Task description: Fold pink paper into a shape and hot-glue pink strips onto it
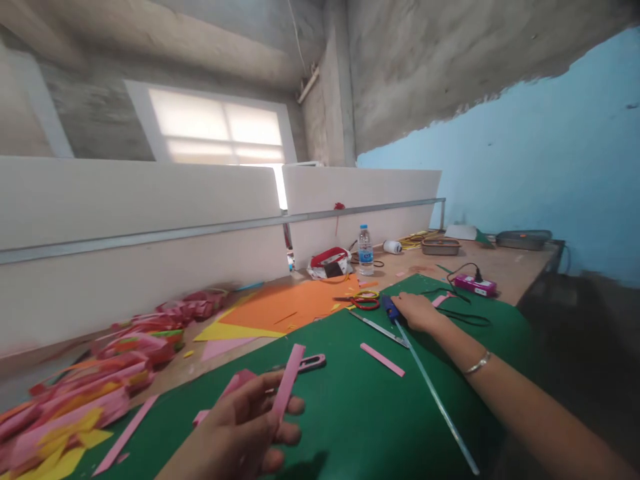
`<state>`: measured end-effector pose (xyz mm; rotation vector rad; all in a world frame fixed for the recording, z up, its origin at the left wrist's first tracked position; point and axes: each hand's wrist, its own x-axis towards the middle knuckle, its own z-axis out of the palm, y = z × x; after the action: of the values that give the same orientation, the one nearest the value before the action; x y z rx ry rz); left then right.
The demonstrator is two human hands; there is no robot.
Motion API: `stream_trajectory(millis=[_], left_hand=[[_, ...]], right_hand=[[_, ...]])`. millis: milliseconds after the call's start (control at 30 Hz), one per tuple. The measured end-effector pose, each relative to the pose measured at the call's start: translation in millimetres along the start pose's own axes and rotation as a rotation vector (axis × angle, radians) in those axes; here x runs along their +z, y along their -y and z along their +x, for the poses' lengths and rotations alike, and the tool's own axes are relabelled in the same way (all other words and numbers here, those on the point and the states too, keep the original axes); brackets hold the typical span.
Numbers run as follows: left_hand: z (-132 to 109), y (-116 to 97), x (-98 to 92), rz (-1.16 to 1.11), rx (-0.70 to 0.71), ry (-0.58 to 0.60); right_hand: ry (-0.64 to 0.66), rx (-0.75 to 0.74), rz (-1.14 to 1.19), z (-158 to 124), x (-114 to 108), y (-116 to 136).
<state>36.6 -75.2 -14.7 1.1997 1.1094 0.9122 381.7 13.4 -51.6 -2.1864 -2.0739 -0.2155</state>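
Between the thumb and fingers of my left hand (250,423) is a pink paper strip (289,380), held upright over the green mat (345,413). My right hand (416,311) reaches forward and is closed on a blue glue gun (389,308); its fingers are partly hidden. From the gun's rear a long clear glue stick (436,393) runs back toward me. Another pink strip (383,360) lies flat on the mat between my hands, near a slim cutter (380,329). Just behind my left hand sits a pink-handled tool (313,362), its far part covered.
Red-handled scissors (367,303) lie by orange sheets (285,303). Folded pink paper pieces (115,380) pile up at left. A water bottle (365,252) stands at the back. A purple power strip (475,285) with a plugged cord is at right, near the table's edge.
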Motion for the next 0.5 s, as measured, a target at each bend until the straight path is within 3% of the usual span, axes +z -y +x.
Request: stream_trajectory(millis=[67,133,300,433,500], left_hand=[[6,0,-9.8,-0.111,-0.076,-0.017],[12,3,-18.3,-0.187,-0.056,-0.017],[26,11,-30.0,-0.252,0.036,-0.101],[26,2,-41.5,-0.314,0.046,-0.217],[23,-6,-47.6,-0.313,0.061,-0.262]], right_hand=[[-0.028,0.016,0.016,2,2,1],[-0.081,0.017,0.064,5,-5,-1],[-0.278,-0.065,0.297,21,-57,8],[-0.328,-0.248,0.572,31,-88,75],[-0.227,-0.469,1.013,26,-87,122]])
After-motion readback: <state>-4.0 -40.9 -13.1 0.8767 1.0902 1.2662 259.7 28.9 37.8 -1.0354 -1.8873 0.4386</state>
